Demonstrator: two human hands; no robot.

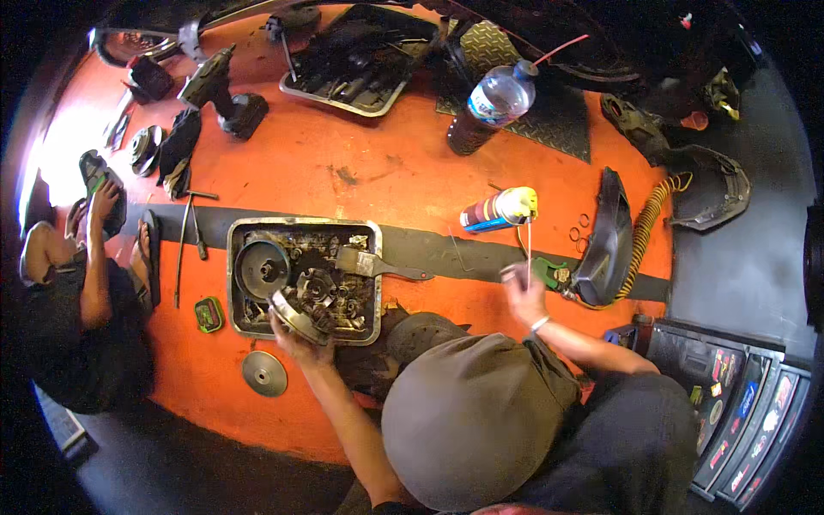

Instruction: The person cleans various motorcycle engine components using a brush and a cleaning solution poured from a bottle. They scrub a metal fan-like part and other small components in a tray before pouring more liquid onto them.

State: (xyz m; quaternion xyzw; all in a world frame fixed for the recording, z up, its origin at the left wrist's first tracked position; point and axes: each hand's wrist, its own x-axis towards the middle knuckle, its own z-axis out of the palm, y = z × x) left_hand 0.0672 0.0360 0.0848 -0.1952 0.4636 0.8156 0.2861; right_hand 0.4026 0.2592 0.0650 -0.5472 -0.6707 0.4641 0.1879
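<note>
A: Nearest the camera, what shows?

B: A grey cap (pixel 476 421) fills the near middle, with both forearms reaching away from it over the orange floor (pixel 343 172).

A: The left hand?

B: The left hand (pixel 296 339) is at the near edge of a square metal tray (pixel 233 283), clenched on the rim of a round metal part (pixel 287 311) that tilts up out of the tray. The tray is full of greasy parts – a dark pulley (pixel 262 269) on its left side, a paintbrush (pixel 378 266) laid across its right edge.

A: And the right?

B: The right hand (pixel 519 287) is raised to the right of the tray, fingers closed around a small object (pixel 512 273) – I cannot tell what it is. Just beside it lies a green tool (pixel 549 273), and a little farther a spray can (pixel 498 210) on its side with a thin straw hanging down.

A: Anything near the tray on the left?

B: A loose disc (pixel 263 373) lies on the floor near-left of it, and a small green tin (pixel 208 314) sits just beside its left wall.

A: Farther off?

B: A black strip (pixel 446 249) crosses the floor. Beyond it, a water bottle (pixel 491 105) to the right, a second tray (pixel 356 64) of dark tools at the far middle, a cordless drill (pixel 225 94) far left. A coiled yellow hose (pixel 648 232) runs along the right. At the left edge another person (pixel 73 300) sits, one hand up.
</note>
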